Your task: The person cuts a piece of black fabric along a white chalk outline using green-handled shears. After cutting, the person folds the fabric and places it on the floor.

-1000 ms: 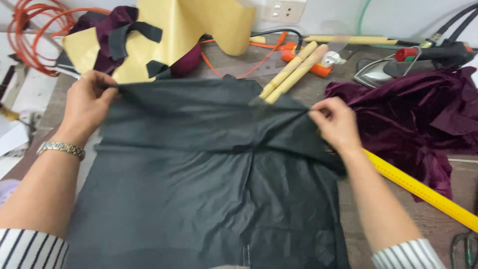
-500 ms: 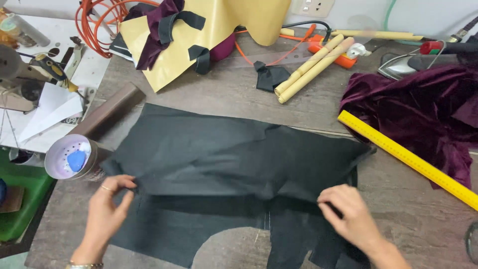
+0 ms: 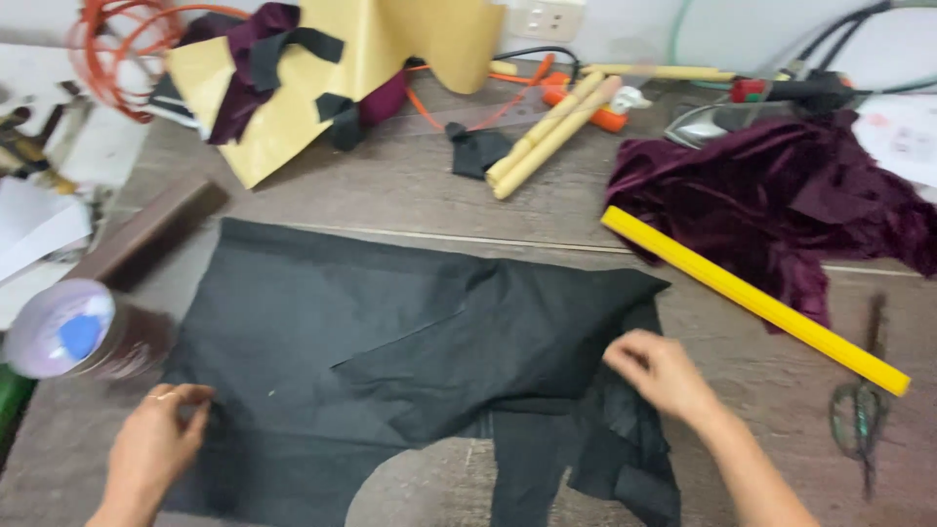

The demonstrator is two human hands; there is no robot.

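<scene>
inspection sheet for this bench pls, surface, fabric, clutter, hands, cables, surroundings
surface: brown wooden table, worn
job's things: black fabric spread flat, one flap folded over
clutter: yellow ruler, maroon velvet, scissors, tan paper pattern, wooden sticks, tape roll
grippers: left hand on the fabric's left edge; right hand pinching its right edge
cables: orange cord coiled top left
surroundings: wall socket

Plain black fabric [image 3: 390,332] under my hands; yellow ruler [image 3: 752,298]; burgundy velvet [image 3: 781,205]; mustard paper pattern [image 3: 322,68]; orange cable [image 3: 117,49]; grey-brown table [image 3: 410,195].
</scene>
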